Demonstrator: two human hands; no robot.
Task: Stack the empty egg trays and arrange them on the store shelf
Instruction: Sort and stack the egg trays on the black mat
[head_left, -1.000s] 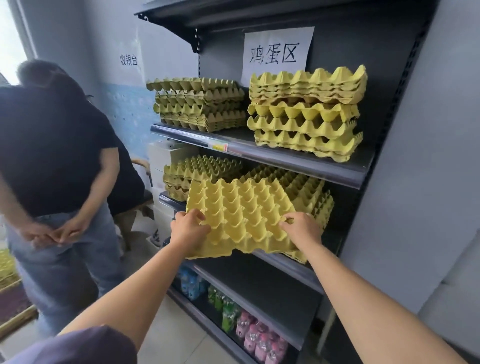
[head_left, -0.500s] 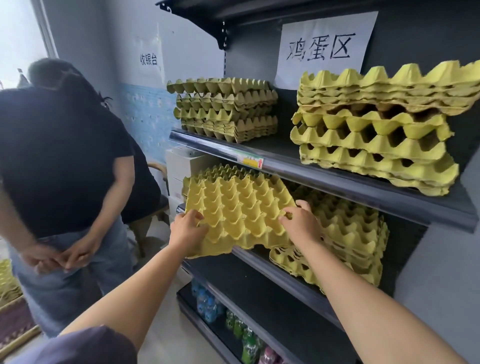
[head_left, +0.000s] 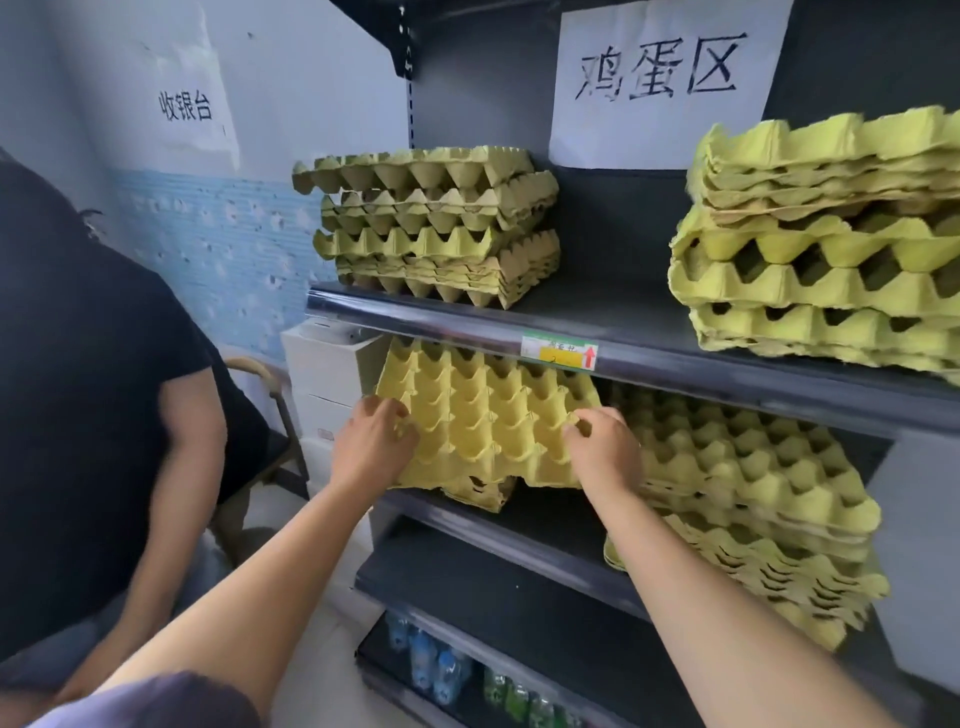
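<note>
Apparently mid-placement: yellow egg tray (head_left: 483, 415) tilted over the pile (head_left: 480, 493) on the middle shelf (head_left: 550, 530), near edge pinched by left hand (head_left: 371, 441) and right hand (head_left: 602, 449); next, lowering until cups nest.

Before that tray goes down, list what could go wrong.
1. The tray, held tilted by the left hand and right hand, may miss the cups of the left stack below and sit crooked.
2. Its far edge sits close under the upper shelf and could snag.
3. The right hand might nudge the overhanging right stack.
</note>
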